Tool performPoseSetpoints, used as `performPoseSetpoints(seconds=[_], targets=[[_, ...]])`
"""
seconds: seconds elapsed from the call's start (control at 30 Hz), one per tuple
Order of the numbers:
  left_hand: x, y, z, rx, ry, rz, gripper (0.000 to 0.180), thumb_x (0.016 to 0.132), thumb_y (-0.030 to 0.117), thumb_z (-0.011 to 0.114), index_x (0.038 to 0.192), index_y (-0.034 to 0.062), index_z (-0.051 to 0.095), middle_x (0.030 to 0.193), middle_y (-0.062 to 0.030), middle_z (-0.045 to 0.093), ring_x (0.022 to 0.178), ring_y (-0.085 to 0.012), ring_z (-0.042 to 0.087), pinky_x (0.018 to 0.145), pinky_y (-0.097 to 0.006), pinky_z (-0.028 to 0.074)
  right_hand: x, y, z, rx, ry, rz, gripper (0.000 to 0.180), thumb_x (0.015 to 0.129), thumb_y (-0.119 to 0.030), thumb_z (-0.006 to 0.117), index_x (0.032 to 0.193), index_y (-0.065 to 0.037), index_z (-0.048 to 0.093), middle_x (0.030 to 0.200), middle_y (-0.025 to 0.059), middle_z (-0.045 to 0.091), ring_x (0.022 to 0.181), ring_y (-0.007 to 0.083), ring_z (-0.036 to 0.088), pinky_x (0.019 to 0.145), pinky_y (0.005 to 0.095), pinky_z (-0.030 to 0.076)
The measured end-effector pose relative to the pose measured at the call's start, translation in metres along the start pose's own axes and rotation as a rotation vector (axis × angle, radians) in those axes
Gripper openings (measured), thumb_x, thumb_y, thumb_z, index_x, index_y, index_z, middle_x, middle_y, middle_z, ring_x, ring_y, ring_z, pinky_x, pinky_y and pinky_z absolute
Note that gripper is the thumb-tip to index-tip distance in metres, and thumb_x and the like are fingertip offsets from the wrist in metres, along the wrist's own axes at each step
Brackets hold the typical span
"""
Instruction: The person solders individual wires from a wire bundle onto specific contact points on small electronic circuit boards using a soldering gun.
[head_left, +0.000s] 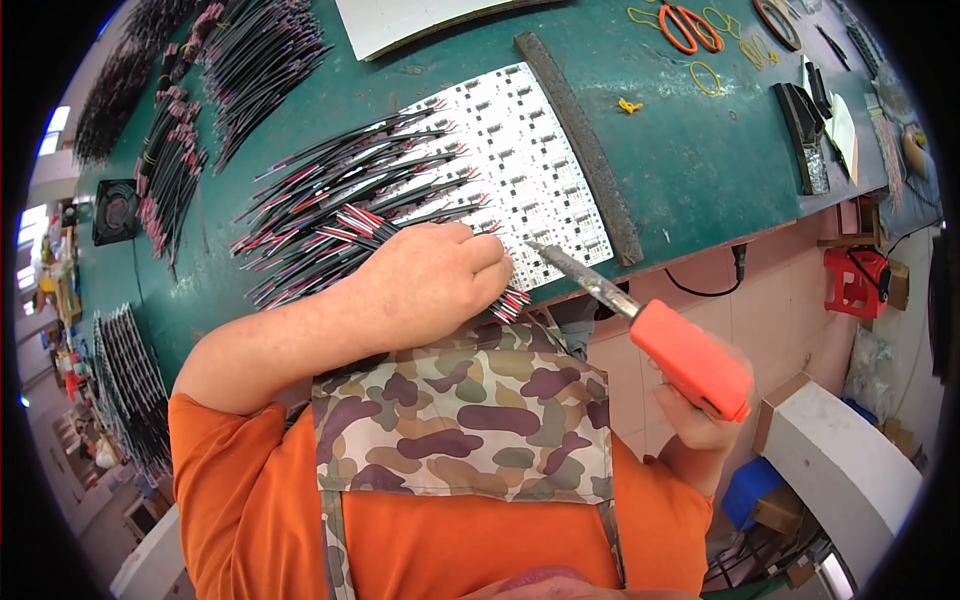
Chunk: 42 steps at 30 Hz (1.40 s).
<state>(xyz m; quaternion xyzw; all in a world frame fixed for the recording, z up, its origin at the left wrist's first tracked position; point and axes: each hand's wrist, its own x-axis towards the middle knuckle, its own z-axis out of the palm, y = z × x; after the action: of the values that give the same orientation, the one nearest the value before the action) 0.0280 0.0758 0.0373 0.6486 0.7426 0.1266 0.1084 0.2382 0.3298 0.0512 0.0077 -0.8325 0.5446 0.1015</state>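
Note:
My left hand (pixel 440 275) is closed round a bundle of short black cables (pixel 510 303) with red and white wire ends, just over the near edge of a white circuit board panel (pixel 518 140). Cables (pixel 340 165) in several rows lie across the panel's left part, their ends at its small components. In my right hand (pixel 705 425) is a red-handled soldering iron (pixel 690 360), my fingers wrapped round the handle. Its tip points at the panel, close to my left fingertips; whether it touches the board I cannot tell.
A dark bar (pixel 585 150) runs along the panel's right side on the green table (pixel 690 180). Farther back are orange-handled scissors (pixel 690 28) and yellow rubber bands (pixel 706 78). Bundled cables (pixel 255 70) and a black fan (pixel 117 212) lie left. A black holder (pixel 800 135) stands right.

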Motion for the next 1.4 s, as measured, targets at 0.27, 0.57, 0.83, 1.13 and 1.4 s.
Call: performPoseSetpoints(seconds=[0.27,0.57,0.83,1.13,1.4], targets=[[0.005,-0.017,-0.018,-0.316,0.012,-0.051,0.032,0.068,-0.001,0.067,0.100,0.0027,0.066,0.084,-0.0112,0.055,0.079,-0.0316,0.058,0.068,-0.040,0.049,-0.006,-0.002,-0.005,-0.051,0.031,0.036,0.050,0.068,-0.002,0.074,0.115,0.007,0.061,0.099,0.0174,0.070,0.076,0.0285,0.069,0.069,0.0343,0.054],[0.012,-0.012,-0.048,-0.608,0.059,-0.477,0.024,0.080,0.010,0.078,0.094,0.0036,0.059,0.081,-0.0100,0.059,0.071,-0.0220,0.054,0.067,-0.032,0.045,-0.018,-0.001,-0.007,0.038,0.087,0.018,0.050,0.071,-0.001,0.074,0.118,0.007,0.060,0.099,0.0148,0.070,0.078,0.0226,0.069,0.071,0.0324,0.053],[0.006,-0.007,-0.033,-0.360,0.188,-0.243,0.023,0.080,0.010,0.072,0.100,0.0052,0.062,0.083,-0.0115,0.064,0.077,-0.0317,0.063,0.067,-0.039,0.050,-0.027,0.000,-0.008,0.004,0.102,-0.004,0.049,0.073,-0.002,0.075,0.118,0.008,0.059,0.098,0.0142,0.069,0.077,0.0211,0.067,0.070,0.0313,0.053],[-0.003,0.010,-0.003,-0.114,-0.062,-0.036,0.025,0.079,0.011,0.059,0.103,0.0075,0.060,0.074,-0.0068,0.060,0.069,-0.0283,0.065,0.057,-0.040,0.052,-0.031,0.002,-0.009,-0.007,0.068,-0.014,0.048,0.073,-0.001,0.073,0.118,0.007,0.059,0.091,0.0121,0.069,0.070,0.0187,0.065,0.066,0.0300,0.051],[-0.003,0.016,0.004,-0.044,-0.040,-0.037,0.015,0.080,0.013,0.057,0.093,0.0051,0.059,0.075,-0.0078,0.059,0.069,-0.0272,0.065,0.057,-0.040,0.053,-0.031,0.005,-0.003,0.062,0.031,0.034,0.048,0.072,-0.001,0.074,0.117,0.007,0.060,0.102,0.0171,0.071,0.082,0.0250,0.069,0.073,0.0338,0.054]])
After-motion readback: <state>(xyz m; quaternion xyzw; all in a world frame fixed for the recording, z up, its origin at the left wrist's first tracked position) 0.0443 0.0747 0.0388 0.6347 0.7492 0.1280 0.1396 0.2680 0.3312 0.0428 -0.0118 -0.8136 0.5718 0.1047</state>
